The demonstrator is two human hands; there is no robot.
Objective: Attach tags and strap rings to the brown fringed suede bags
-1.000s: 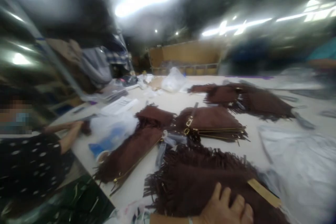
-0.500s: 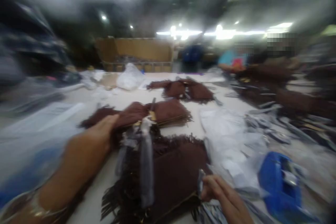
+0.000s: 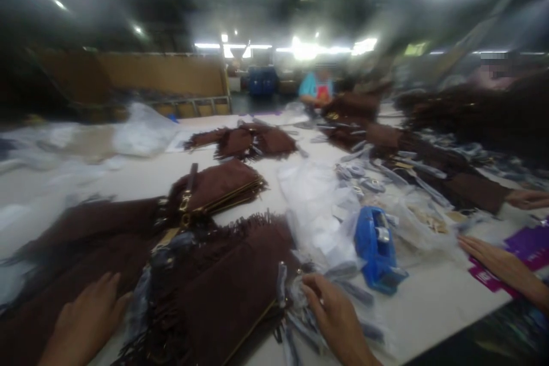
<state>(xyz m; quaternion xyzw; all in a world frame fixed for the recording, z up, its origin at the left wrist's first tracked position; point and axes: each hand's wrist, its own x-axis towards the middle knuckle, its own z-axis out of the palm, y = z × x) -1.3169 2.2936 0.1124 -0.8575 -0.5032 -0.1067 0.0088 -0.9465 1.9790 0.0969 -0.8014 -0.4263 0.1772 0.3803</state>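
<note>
My left hand (image 3: 88, 317) lies with its fingers stretched over the dark brown fabric of a bag pile (image 3: 94, 234) at the left. Beside it, in the middle foreground, is a brown fringed bag (image 3: 231, 291) with a gold zip along its edge. My right hand (image 3: 334, 314) is closed at that bag's right corner, thumb and fingers pinching a plastic-wrapped strap end (image 3: 298, 291) with a small metal fitting. Plastic-wrapped straps (image 3: 304, 331) lie beneath it. Behind, more stacked brown bags (image 3: 223, 183) show a gold chain and a tag.
A blue tape dispenser (image 3: 377, 251) stands right of a heap of clear plastic bags (image 3: 321, 206). Another person's hand (image 3: 501, 263) rests by purple cards (image 3: 529, 243) at the right. More brown bags (image 3: 257, 140) lie farther back. A person in blue (image 3: 316, 88) works at the far end.
The view has swung right, bringing another person's hands in. My left hand has come off the rear bags, toward me, onto the brown fabric at left. My right hand stays by the front bag's corner.
</note>
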